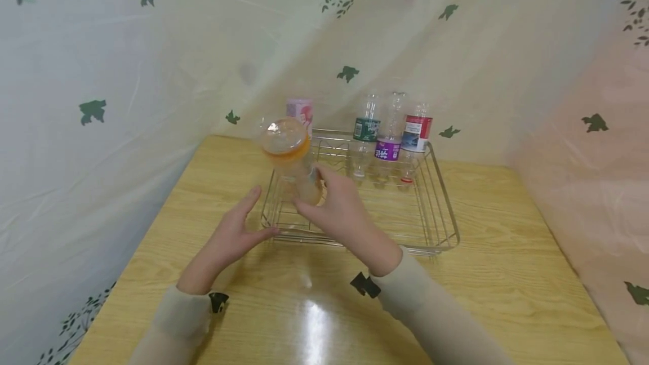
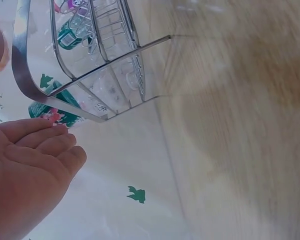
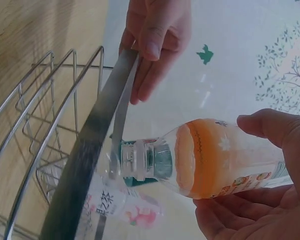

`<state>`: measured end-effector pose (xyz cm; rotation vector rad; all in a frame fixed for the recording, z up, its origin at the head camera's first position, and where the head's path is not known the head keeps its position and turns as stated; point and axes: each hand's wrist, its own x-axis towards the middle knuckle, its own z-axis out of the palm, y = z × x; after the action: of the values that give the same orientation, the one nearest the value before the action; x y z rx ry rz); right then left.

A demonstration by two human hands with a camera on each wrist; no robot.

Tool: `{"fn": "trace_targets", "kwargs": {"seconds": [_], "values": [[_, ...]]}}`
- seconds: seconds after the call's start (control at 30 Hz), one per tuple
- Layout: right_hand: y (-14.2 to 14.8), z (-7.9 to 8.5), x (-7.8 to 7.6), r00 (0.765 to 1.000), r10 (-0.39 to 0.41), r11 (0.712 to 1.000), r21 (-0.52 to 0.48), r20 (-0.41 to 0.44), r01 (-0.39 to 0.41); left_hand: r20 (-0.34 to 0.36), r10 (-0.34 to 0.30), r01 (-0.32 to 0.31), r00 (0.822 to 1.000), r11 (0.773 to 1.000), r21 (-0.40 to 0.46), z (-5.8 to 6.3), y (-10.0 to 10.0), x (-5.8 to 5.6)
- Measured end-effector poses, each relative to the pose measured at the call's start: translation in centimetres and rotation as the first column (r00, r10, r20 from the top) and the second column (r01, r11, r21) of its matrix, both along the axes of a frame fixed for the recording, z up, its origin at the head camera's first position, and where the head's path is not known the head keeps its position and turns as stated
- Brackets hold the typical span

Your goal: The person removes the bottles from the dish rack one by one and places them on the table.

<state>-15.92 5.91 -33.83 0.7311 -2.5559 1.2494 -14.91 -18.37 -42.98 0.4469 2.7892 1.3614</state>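
My right hand [image 1: 337, 201] grips a clear plastic bottle [image 3: 225, 160] with an orange band, thumb on one side and fingers on the other. It is held upside down, its open neck pointing down into the left part of a metal wire basket [image 1: 443, 196]. My left hand [image 1: 230, 238] is at the basket's front left corner, its fingers extended and thumb raised, fingertips right at the rim. In the right wrist view the flat rim [image 3: 97, 125] passes close by the left fingers. A bottle with a pink label [image 1: 302, 110] stands at the back left, partly hidden behind the held bottle.
At the basket's back right stand clear bottles with a green label [image 1: 366, 129], a purple label [image 1: 387, 150] and a red-and-blue label [image 1: 417, 134]. The basket rests on a wooden table [image 1: 487, 275]. A patterned cloth [image 1: 192, 61] hangs close behind and along the sides.
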Motion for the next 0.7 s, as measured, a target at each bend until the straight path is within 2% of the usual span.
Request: {"fn": "trace_targets", "kwargs": {"seconds": [0.2,0.5,0.7], "values": [[2.4,0.4,0.7,0.997,-0.019,0.997,0.067,-0.074,0.024,-0.023,-0.008,0.007,1.0,1.0,-0.021,0.5,0.2,0.2],[6.2,0.6,1.6,0.994,-0.073,0.984,0.159,-0.083,0.085,-0.013,0.012,-0.013,1.0,0.998,-0.065,1.5,0.2,0.6],[8.3,0.9,2.6,0.993,-0.109,0.957,0.264,-0.049,0.118,-0.057,-0.011,0.004,0.998,0.994,-0.106,2.9,0.4,1.1]]}}
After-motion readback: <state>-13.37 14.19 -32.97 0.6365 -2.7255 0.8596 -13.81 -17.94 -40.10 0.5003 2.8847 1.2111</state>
